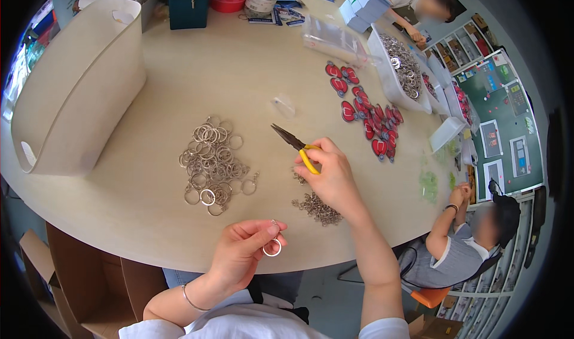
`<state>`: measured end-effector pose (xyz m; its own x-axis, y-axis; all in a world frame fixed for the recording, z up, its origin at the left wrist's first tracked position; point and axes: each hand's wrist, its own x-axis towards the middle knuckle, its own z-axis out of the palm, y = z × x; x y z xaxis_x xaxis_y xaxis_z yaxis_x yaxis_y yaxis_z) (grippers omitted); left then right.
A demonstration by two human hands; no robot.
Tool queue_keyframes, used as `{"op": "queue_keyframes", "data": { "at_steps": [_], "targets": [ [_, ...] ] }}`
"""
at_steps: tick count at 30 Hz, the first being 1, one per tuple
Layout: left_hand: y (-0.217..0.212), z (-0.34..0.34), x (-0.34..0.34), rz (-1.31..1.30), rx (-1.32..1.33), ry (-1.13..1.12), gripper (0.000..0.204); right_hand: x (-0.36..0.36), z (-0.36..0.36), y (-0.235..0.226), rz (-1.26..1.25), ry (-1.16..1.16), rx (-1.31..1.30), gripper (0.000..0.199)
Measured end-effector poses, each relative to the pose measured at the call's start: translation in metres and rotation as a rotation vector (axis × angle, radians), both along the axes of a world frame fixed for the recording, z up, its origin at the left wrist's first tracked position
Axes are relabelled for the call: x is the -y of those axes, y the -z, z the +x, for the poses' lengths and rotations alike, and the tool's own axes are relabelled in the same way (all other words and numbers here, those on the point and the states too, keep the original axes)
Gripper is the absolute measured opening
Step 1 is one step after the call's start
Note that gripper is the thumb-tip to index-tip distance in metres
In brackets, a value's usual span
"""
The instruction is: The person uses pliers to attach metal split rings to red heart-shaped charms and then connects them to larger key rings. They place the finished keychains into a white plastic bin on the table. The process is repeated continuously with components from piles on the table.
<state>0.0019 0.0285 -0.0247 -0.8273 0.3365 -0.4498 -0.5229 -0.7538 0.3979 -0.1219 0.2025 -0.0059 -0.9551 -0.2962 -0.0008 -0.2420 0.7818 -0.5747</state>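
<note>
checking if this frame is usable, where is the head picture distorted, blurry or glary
Head view: the fisheye bows the green board's edges near the black rim; head view: the seated co-worker's face is blurred over; head view: bright glints show on the piled key rings; head view: left hand and right hand look fairly sharp.

Silver key ring [272, 255] hanging from left hand [242, 248]; yellow-handled pliers [295, 141] slanting in right hand [332, 176].
</note>
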Motion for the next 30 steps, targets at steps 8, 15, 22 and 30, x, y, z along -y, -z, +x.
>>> {"op": "queue_keyframes", "data": {
  "at_steps": [8,15,22,30],
  "targets": [
    [0.004,0.007,-0.003,-0.166,-0.174,-0.061,0.014,0.001,-0.006,-0.003,-0.006,-0.041,0.180,0.012],
    [-0.005,0.013,0.000,-0.377,-0.365,-0.087,0.016,0.013,0.041,-0.063,-0.349,-0.205,0.545,0.015],
    [-0.014,0.012,0.002,-0.846,-0.702,-0.105,0.010,0.018,0.053,-0.078,-0.257,-0.273,0.622,0.014],
    [-0.019,0.012,0.004,-1.158,-0.909,-0.186,0.012,0.016,0.057,-0.077,-0.265,-0.258,0.569,0.012]
  ]
}}
